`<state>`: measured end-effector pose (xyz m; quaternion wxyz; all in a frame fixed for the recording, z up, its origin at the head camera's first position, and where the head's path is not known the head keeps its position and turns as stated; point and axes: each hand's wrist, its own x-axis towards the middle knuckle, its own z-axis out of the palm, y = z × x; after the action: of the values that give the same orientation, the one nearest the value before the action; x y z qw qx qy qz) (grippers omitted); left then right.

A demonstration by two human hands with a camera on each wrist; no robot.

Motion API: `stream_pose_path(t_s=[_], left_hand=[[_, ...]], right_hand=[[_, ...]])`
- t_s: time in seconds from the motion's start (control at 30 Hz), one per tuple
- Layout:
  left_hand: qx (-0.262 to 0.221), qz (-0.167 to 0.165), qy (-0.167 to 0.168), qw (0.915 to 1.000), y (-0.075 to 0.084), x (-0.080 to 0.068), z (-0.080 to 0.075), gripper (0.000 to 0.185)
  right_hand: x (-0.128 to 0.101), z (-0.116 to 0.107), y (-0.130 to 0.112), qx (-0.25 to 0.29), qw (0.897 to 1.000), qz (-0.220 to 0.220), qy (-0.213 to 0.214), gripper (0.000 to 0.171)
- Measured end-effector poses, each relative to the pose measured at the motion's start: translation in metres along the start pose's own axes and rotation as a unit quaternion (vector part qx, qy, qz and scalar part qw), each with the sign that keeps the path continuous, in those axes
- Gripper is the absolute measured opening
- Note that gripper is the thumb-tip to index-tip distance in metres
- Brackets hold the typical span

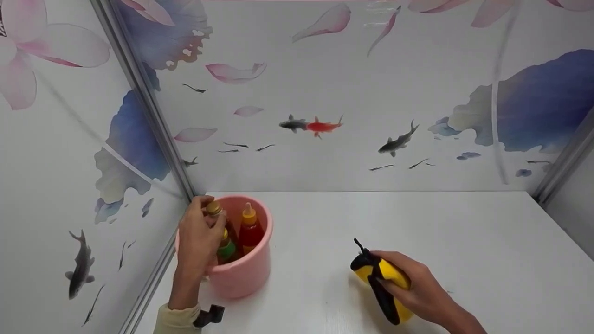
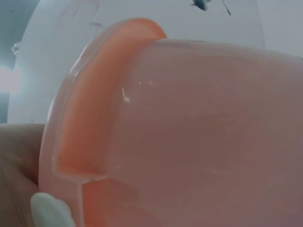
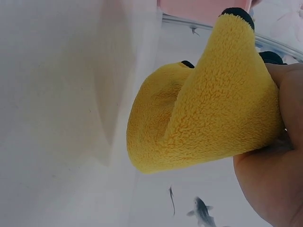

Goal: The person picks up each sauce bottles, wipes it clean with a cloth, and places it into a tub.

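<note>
Clearly the soft, light plush toy [image 1: 381,282] at lower right squashes inside the right hand [image 1: 420,287], while the left hand [image 1: 198,241] pinches a slick bottle cap [image 1: 214,208] in the pink bucket [image 1: 246,276]

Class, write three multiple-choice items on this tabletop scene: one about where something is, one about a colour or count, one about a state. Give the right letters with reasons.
1. Where does the pink bucket stand?
A. at the table's left edge, near the corner of the walls
B. at the table's right edge
C. on the floor

2. What colours is the plush toy?
A. red and white
B. yellow and black
C. all green

3. What is the left hand doing?
A. lying flat on the table
B. gripping the plush toy
C. holding the top of a bottle in the bucket

Answers:
1 A, the head view shows the bucket by the left wall.
2 B, yellow fleece with black parts shows under the right hand.
3 C, its fingers curl round the bottle's cap.
</note>
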<state>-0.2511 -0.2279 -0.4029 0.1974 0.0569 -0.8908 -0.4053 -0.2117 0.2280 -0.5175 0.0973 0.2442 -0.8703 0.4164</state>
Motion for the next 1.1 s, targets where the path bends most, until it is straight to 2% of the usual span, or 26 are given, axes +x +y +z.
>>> stream_pose_path(t_s=[0.23, 0.37, 0.5, 0.6, 0.67, 0.73, 0.87, 0.97, 1.1], left_hand=[[0.025, 0.020, 0.023, 0.9992, 0.006, -0.005, 0.006, 0.049], [0.060, 0.035, 0.041, 0.9968, 0.006, -0.009, 0.013, 0.049], [0.092, 0.046, 0.076, 0.9917, 0.006, -0.011, 0.017, 0.051], [0.090, 0.064, 0.104, 0.9884, 0.007, -0.013, 0.020, 0.050], [0.074, 0.092, 0.128, 0.9846, 0.008, -0.015, 0.023, 0.048], [0.048, 0.137, 0.159, 0.9765, 0.011, -0.018, 0.027, 0.044], [0.003, 0.244, 0.217, 0.9453, 0.018, -0.028, 0.036, 0.039], [-0.014, 0.300, 0.223, 0.9274, 0.027, -0.038, 0.042, 0.036], [-0.022, 0.348, 0.209, 0.9138, 0.037, -0.048, 0.051, 0.035]], right_hand=[[0.000, -0.005, 0.004, -0.014, 1.000, -0.002, 0.014, 0.069], [0.002, -0.009, 0.011, -0.023, 0.999, 0.004, 0.030, 0.067], [0.004, -0.014, 0.018, -0.049, 0.998, 0.014, 0.046, 0.067], [0.004, -0.019, 0.024, -0.073, 0.996, 0.032, 0.050, 0.066], [0.004, -0.024, 0.028, -0.084, 0.994, 0.043, 0.048, 0.065], [0.005, -0.030, 0.033, -0.089, 0.994, 0.051, 0.046, 0.063], [0.005, -0.043, 0.040, -0.099, 0.992, 0.056, 0.052, 0.058], [0.005, -0.054, 0.042, -0.112, 0.990, 0.053, 0.070, 0.059], [0.002, -0.068, 0.046, -0.125, 0.987, 0.051, 0.091, 0.061]])
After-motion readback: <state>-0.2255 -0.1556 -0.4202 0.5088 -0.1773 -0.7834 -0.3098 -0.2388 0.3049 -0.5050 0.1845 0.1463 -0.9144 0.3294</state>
